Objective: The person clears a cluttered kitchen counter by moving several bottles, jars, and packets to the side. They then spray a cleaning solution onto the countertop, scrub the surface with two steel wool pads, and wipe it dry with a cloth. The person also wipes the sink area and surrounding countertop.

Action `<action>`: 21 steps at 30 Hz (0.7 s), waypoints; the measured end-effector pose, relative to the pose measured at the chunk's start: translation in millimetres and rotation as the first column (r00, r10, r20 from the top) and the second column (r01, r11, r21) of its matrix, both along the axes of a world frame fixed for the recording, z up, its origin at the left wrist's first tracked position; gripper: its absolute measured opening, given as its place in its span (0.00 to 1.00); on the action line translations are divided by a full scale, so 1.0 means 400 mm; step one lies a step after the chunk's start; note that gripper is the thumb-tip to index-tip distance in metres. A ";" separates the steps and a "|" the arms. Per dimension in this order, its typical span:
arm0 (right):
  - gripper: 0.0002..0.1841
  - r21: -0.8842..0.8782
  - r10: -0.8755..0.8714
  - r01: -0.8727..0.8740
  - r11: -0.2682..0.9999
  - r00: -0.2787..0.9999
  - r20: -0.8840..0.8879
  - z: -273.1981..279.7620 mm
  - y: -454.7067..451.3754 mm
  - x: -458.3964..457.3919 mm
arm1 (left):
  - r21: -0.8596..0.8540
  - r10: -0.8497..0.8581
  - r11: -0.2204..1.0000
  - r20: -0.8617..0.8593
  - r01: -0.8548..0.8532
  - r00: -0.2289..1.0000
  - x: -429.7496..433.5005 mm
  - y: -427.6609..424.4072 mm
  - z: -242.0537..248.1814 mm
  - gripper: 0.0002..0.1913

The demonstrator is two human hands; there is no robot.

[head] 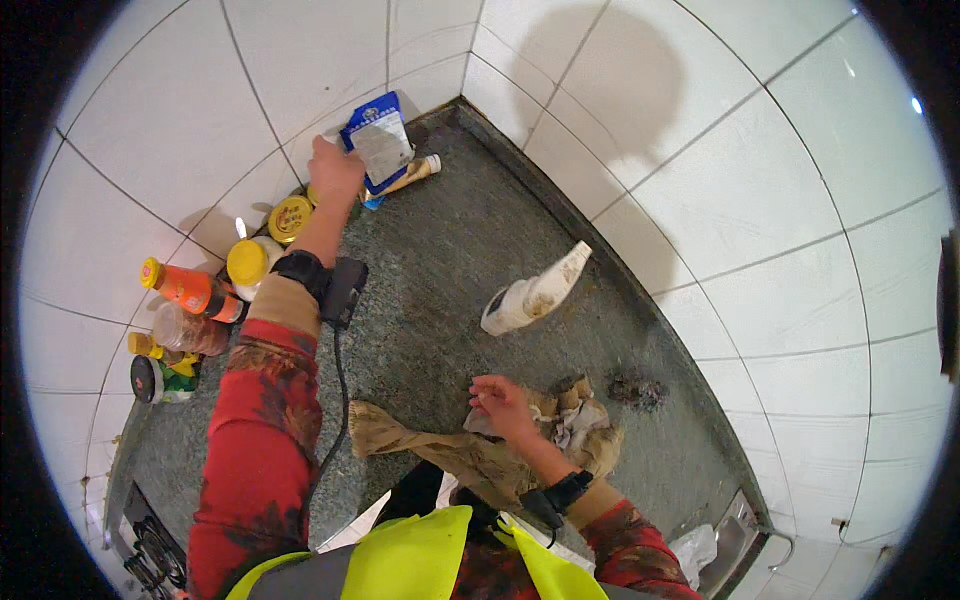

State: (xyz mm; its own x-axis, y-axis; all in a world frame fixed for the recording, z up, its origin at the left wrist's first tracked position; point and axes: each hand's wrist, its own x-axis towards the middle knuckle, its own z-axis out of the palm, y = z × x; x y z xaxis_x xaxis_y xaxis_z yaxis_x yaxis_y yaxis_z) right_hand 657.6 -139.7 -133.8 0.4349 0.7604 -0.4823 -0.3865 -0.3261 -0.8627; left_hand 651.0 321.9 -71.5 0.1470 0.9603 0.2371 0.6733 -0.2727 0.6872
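Observation:
My left hand point(335, 171) reaches to the back wall, at the left edge of a blue-and-white packet point(381, 146) that bears writing. Its fingertips are hidden, so a grip cannot be made out. A gold tube point(409, 177) with a white cap lies at the packet's foot. My right hand point(504, 409) hovers low over a crumpled brown cloth point(469, 461), fingers loosely bent and apart, with nothing visible in them. Pale crumpled material point(581, 424) lies among the cloth's folds. Beyond this hand, a dirty white plastic bottle point(532, 292) lies on the dark stone countertop point(427, 262).
Along the left wall stand yellow-lidded jars point(247, 262), an orange-labelled bottle point(191, 289), a clear plastic jar point(187, 330) and a black-lidded jar point(154, 379). A dark scouring pad point(636, 391) lies at right. A gas hob point(154, 544) and a metal sink point(735, 532) flank the near corners.

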 end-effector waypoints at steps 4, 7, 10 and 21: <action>0.14 0.057 -0.097 0.102 0.993 0.992 -0.086 0.068 -0.061 0.020 | 0.288 -0.125 0.946 -0.104 0.150 0.987 0.000 0.012 -0.052 0.33; 0.13 0.177 -0.107 0.109 0.978 0.994 -0.018 0.112 -0.098 0.034 | 0.302 -0.231 0.914 -0.167 0.273 0.958 0.005 0.021 -0.081 0.33; 0.13 0.219 -0.126 0.090 0.972 0.979 0.158 0.137 -0.146 0.030 | 0.417 -0.326 0.840 -0.121 0.346 0.938 -0.010 -0.042 -0.082 0.31; 0.10 0.025 -0.245 0.294 0.955 0.743 0.622 0.115 -0.578 0.053 | 0.109 -0.900 0.299 -0.298 0.948 0.318 -0.338 -0.842 -0.019 0.28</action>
